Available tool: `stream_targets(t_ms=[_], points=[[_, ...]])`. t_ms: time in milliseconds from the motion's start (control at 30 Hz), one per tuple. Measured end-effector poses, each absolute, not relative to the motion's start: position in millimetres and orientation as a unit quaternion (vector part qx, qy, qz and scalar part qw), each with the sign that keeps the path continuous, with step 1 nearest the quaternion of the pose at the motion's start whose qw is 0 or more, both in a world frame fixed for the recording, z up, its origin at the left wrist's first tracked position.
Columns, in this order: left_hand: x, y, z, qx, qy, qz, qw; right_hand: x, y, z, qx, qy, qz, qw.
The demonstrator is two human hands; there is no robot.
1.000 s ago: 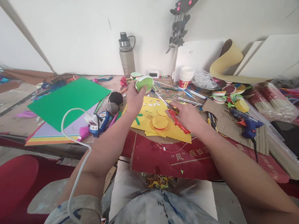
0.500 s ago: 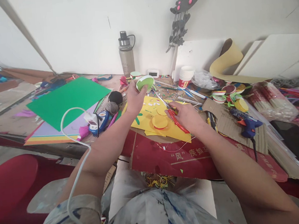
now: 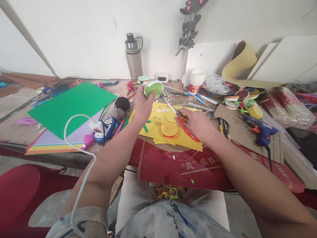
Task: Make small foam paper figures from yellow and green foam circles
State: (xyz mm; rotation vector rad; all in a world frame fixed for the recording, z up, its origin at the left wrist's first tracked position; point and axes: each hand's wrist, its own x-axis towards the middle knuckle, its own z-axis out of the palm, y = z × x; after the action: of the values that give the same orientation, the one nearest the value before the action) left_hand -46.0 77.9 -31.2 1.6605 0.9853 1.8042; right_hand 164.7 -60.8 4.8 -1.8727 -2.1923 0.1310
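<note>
Between the fingers and thumb of my left hand (image 3: 143,104) is a small round green paper piece with a white rim (image 3: 154,89), tilted toward me. My right hand (image 3: 196,122) grips red-handled scissors (image 3: 187,128), their blades pointing up and left to the lower right edge of the green piece. Whether the tips touch it I cannot tell. Below both hands lie yellow paper sheets (image 3: 184,142) with small white scraps on them. A round yellow piece with a red edge (image 3: 169,129) rests on the yellow paper, near the scissors.
A blue glue gun (image 3: 263,134) lies on corrugated cardboard (image 3: 238,128) at right, near a black phone (image 3: 313,150). Stacked paper cups (image 3: 196,81) and a bottle (image 3: 134,60) stand at the back. Green paper (image 3: 72,106) covers the left side. A white cable (image 3: 82,185) crosses my left arm.
Very little differs. The scissors and my right hand have shifted slightly, and the green piece stays in my left hand in nearly the same place.
</note>
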Motion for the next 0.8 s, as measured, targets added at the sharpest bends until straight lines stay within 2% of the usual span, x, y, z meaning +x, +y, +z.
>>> stream_targets(t_ms=[433,800], points=[[-45.3,67.9,-23.3,0.586,0.376,0.662,0.277,167.2,-59.7,1.4,-0.622,-0.765,0.064,0.153],[-40.8,73.2,-24.3,0.505,0.371,0.636,0.451,165.5,-60.7,6.1,-0.627,-0.763,0.085,0.133]])
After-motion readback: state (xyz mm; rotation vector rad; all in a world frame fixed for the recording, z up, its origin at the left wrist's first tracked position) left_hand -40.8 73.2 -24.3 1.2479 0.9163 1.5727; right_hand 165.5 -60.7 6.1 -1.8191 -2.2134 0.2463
